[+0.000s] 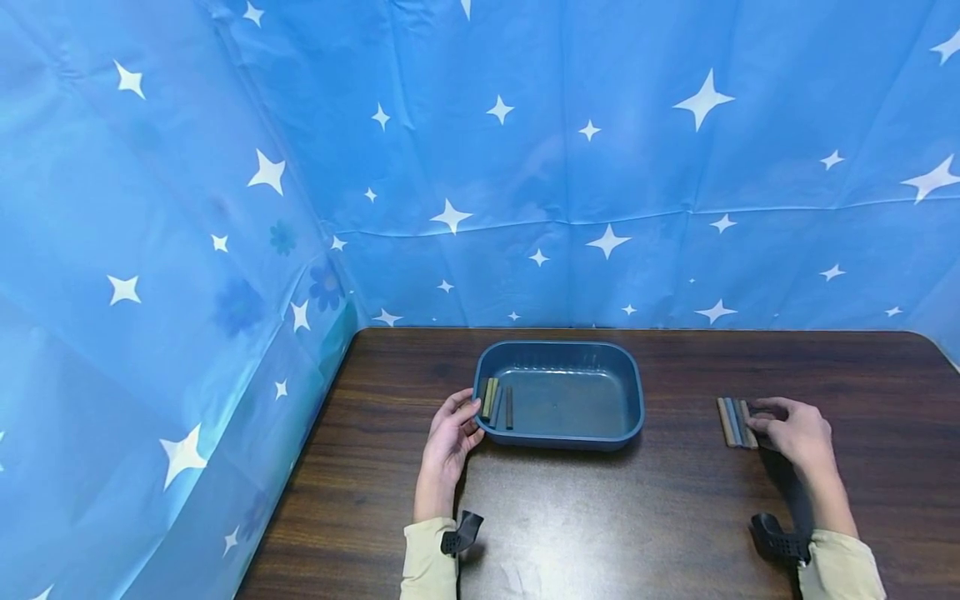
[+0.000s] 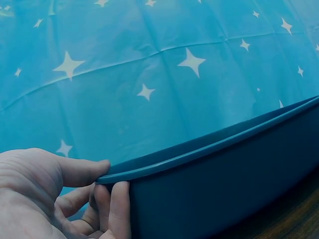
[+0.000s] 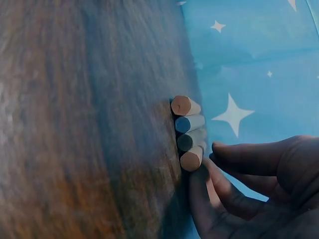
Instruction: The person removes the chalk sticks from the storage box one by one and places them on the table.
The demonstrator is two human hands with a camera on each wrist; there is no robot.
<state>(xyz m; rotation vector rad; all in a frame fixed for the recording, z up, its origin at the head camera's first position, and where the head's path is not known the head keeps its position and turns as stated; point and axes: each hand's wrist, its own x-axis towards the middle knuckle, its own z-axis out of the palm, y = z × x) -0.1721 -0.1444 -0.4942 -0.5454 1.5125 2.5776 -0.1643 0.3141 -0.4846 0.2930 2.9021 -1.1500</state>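
In the head view my left hand (image 1: 448, 442) grips the left rim of a blue plastic basin (image 1: 558, 440). The left wrist view shows the thumb on top of the rim (image 2: 164, 166) and curled fingers under it. Several thin sticks (image 1: 509, 408), yellowish, blue and brown, lie inside at the basin's left end. To the right, my right hand (image 1: 797, 429) touches the end of a row of chalk-like round sticks (image 1: 726, 422). Up close, the fingers (image 3: 199, 191) are against the nearest orange-brown stick (image 3: 191, 161); the thumb stands slightly apart from it.
The dark wooden table (image 1: 555, 517) ends at a blue curtain (image 1: 525, 167) with white stars behind it, and another stretch of curtain runs along the left edge. Black wrist mounts (image 1: 780, 540) sit at both sleeves.
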